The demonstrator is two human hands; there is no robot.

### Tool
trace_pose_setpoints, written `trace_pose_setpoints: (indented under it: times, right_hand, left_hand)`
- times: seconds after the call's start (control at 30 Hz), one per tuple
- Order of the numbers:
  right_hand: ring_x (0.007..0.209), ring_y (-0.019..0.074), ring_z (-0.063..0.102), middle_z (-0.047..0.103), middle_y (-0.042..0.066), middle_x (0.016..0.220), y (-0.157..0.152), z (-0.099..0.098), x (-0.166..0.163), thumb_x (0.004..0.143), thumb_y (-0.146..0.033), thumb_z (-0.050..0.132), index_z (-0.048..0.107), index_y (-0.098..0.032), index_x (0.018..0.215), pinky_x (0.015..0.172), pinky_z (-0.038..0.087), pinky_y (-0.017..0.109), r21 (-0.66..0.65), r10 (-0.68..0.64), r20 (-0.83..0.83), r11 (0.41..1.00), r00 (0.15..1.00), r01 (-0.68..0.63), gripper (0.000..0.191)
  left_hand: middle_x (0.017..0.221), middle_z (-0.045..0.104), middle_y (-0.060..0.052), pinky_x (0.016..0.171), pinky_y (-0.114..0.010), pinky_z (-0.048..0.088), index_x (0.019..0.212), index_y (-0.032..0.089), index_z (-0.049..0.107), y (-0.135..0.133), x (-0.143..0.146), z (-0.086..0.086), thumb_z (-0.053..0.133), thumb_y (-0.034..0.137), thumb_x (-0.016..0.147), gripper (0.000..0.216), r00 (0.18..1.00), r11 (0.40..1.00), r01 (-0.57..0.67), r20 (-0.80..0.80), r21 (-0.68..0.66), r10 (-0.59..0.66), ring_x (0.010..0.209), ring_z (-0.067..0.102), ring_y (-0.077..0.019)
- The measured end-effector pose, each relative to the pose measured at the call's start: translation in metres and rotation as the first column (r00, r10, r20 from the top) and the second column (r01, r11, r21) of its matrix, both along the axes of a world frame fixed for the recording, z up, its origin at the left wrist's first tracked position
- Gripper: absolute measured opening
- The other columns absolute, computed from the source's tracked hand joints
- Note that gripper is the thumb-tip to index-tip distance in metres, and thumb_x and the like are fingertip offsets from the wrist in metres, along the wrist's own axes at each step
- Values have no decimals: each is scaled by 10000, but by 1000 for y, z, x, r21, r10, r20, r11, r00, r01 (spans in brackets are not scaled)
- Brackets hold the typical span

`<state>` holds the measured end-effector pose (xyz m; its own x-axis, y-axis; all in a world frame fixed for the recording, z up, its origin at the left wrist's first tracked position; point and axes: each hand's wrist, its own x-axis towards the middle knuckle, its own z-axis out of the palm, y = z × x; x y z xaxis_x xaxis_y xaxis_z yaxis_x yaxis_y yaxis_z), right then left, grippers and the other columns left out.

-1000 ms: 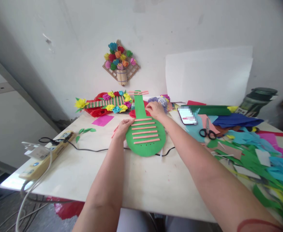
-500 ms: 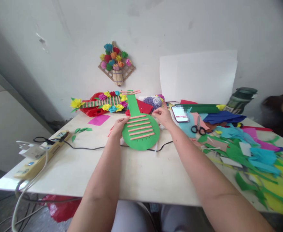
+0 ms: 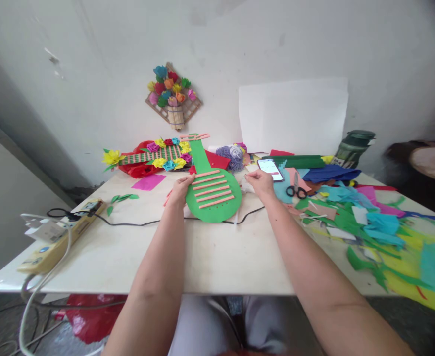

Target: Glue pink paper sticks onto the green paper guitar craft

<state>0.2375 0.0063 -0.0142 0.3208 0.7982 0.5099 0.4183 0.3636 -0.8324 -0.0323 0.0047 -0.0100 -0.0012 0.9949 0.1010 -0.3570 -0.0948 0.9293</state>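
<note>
A green paper lute shape, with a round body and a narrow neck, is held upright over the table. Several pink strips run across its body, and more pink strips cross the top of the neck. My left hand grips the body's left edge. To the right of the lute, apart from it, my right hand has its fingertips pinched together; whatever is between them is too small to make out. A phone lies just behind that hand. Part of a white item shows below the lute's right side.
Scissors lie amid paper scraps on the right, near a dark bottle. A flower-trimmed paper instrument and purple yarn are at the back. A power strip sits left, its black cable crossing the table.
My right hand has drawn away from the lute's right edge, widening the gap. My left hand keeps its grip. The whole view has shifted slightly.
</note>
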Motion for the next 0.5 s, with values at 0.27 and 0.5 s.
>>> trace_pose_setpoints:
  times: [0.27, 0.5]
  right_hand:
    - [627, 169, 605, 663, 32, 647, -6, 11, 4, 614, -216, 604, 646, -166, 665, 626, 478, 288, 38, -27, -18, 999, 999, 28, 83]
    - [705, 158, 616, 690, 34, 742, -15, 13, -26, 696, -146, 591, 688, -186, 698, 699, 470, 281, 164, 218, 268, 949, 938, -268, 105]
  left_hand:
    - [634, 670, -40, 602, -323, 516, 761, 130, 641, -2, 1, 3, 750, 357, 576, 313, 1000, 1000, -20, -12, -1, 20, 593, 643, -202]
    - [620, 663, -27, 582, -312, 504, 723, 141, 620, -3, 2, 7, 748, 366, 581, 296, 999, 1000, 2, -40, 8, -2, 567, 631, -191]
